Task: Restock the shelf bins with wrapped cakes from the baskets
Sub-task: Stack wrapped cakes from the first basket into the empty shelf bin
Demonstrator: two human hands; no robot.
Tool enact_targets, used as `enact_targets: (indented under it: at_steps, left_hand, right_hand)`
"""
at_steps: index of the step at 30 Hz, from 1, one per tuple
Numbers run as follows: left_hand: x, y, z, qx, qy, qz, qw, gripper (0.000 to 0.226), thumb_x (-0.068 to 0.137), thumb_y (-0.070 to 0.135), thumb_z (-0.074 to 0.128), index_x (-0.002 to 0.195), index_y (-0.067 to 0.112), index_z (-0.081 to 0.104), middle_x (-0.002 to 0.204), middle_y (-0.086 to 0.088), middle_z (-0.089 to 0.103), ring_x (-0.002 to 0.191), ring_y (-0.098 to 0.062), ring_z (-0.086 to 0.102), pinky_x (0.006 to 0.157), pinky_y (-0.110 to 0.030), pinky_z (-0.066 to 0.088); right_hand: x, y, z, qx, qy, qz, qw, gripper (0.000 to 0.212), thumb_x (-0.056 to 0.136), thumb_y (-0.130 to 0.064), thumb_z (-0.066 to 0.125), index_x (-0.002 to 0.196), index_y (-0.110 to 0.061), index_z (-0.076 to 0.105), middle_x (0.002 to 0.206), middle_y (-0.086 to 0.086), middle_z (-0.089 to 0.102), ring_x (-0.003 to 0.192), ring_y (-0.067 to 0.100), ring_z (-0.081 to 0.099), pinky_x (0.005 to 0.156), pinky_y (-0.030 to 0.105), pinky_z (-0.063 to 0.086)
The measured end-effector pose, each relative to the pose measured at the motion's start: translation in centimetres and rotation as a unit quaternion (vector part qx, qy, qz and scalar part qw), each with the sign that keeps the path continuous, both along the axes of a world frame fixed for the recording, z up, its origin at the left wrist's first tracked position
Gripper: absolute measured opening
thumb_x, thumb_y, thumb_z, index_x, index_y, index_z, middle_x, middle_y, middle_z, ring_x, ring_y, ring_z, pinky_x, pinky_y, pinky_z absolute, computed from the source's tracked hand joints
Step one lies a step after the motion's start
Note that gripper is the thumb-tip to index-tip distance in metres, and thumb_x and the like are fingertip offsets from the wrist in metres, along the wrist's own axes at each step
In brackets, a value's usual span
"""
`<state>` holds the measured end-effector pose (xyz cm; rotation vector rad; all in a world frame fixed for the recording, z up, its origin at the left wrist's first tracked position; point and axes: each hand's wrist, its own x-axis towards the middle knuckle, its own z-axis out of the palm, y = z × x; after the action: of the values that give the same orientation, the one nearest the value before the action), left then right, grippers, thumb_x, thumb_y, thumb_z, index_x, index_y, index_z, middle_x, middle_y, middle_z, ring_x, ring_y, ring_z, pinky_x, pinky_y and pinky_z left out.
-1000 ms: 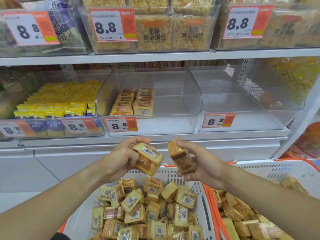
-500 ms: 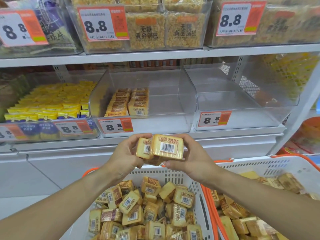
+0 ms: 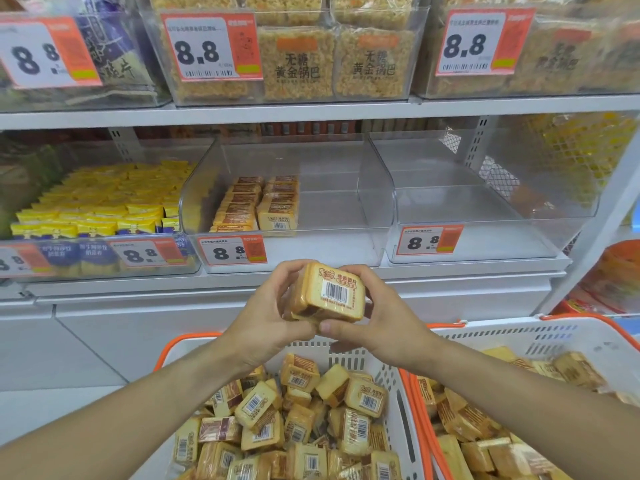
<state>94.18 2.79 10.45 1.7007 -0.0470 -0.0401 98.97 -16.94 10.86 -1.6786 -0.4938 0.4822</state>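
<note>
Both hands hold wrapped cakes (image 3: 337, 294) pressed together into one stack, barcode side facing me, above the left basket (image 3: 398, 375). My left hand (image 3: 266, 313) grips the stack from the left and my right hand (image 3: 384, 323) grips it from the right and below. Straight ahead on the middle shelf, the clear centre bin (image 3: 332, 247) holds two short rows of the same cakes (image 3: 259, 202) at its left side. The clear bin to its right (image 3: 485, 209) holds nothing.
Two white baskets with orange rims stand below, both with several loose wrapped cakes; the right basket (image 3: 554, 337) touches the left one. A bin of yellow packets (image 3: 104, 202) fills the left of the shelf. Upper-shelf bins (image 3: 294, 57) overhang the middle shelf.
A second ago each hand held a cake apart from the other. The hands came together, joining the cakes into one stack, and rose slightly toward the shelf.
</note>
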Motion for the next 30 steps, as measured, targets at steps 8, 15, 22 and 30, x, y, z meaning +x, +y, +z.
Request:
enact_targets:
  at_steps: [8,15,22,30]
  left_hand:
    - [-0.4,1.8,2.4,0.066,0.017,-0.047,0.997,0.068,0.069,0.015,0.089,0.130,0.020,0.058,0.131,0.004,0.066,0.123,-0.015,0.063,0.105,-0.046,0.051]
    - [-0.9,2.0,4.1,0.032,-0.029,-0.080,0.996,0.070,0.076,0.012,0.084,0.137,0.025,0.051,0.134,0.005,0.062,0.128,-0.018,0.058,0.102,-0.040,0.053]
    - [1.2,4.8,2.8,0.402,-0.155,0.112,0.895,0.080,0.086,0.029,0.072,0.153,0.026,0.027,0.156,0.006,0.023,0.143,-0.013,0.021,0.120,-0.035,0.023]
    - [3.4,5.5,0.3,0.599,-0.049,0.171,0.781,0.092,0.089,0.036,0.057,0.159,0.011,0.004,0.166,-0.012,0.005,0.154,-0.030,-0.002,0.123,-0.055,-0.005]
  right_hand:
    - [1.5,-1.8,2.0,0.128,0.279,0.166,0.937,0.072,0.079,0.001,0.070,0.145,-0.017,0.046,0.145,0.025,0.051,0.132,0.047,0.051,0.104,0.058,0.047]
    - [2.0,-1.1,2.8,0.137,0.276,0.173,0.936,0.066,0.075,-0.029,0.085,0.133,-0.008,0.060,0.124,0.024,0.063,0.109,0.039,0.061,0.085,0.037,0.056]
    - [4.6,1.2,7.0,0.145,0.134,-0.009,0.980,0.062,0.075,-0.034,0.073,0.131,-0.011,0.058,0.109,0.013,0.066,0.089,0.024,0.063,0.070,0.030,0.054]
    - [11.7,9.0,9.8,-0.065,-0.076,-0.095,0.990,0.039,0.077,-0.026,0.082,0.114,-0.027,0.069,0.110,0.006,0.075,0.084,0.018,0.067,0.067,0.031,0.051]
